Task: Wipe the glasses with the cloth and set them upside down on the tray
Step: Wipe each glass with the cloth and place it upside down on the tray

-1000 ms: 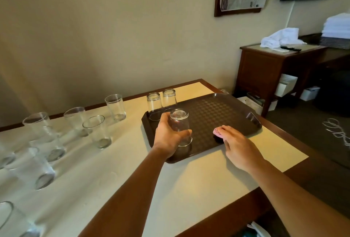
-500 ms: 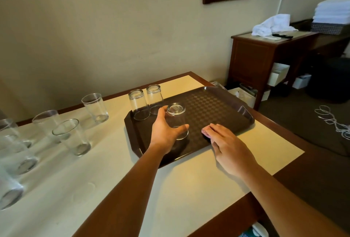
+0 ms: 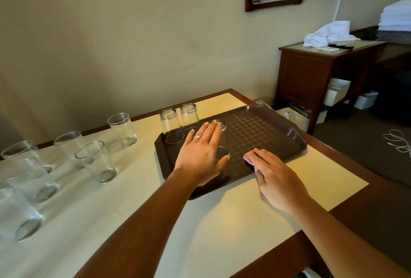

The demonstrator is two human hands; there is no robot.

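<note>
1. Far left, on the cream table top point(image 3: 133, 222): a group of upright glasses point(image 3: 96, 162), mouths up, well apart from the tray. Those nearest the left edge are blurred; one more upright glass point(image 3: 122, 130) stands nearer the wall.
2. Centre: the dark brown tray point(image 3: 266, 131), checker-patterned, lies on the table with its near-left corner under the left forearm.
3. At the tray's far-left corner: two inverted glasses point(image 3: 170, 125), bases up, side by side and just beside each other.
4. The left hand point(image 3: 200, 155) is held flat, palm down, fingers point(image 3: 209, 131) extended and lying close together, with a ring on one finger. It covers a third inverted glass point(image 3: 222, 153), whose base shows past the fingertips and whose rim shows beside the thumb. Whether the palm touches the glass cannot be told; the fingers do not wrap it.
5. Right of centre: the right hand point(image 3: 278, 177) rests palm down at the tray's near edge, fingers together, pressing on a pink cloth point(image 3: 248, 158), of which only a small edge shows beyond the fingertips.
6. Far right, background: a wooden side cabinet point(image 3: 311, 73) bearing a white towel point(image 3: 327, 33).
</note>
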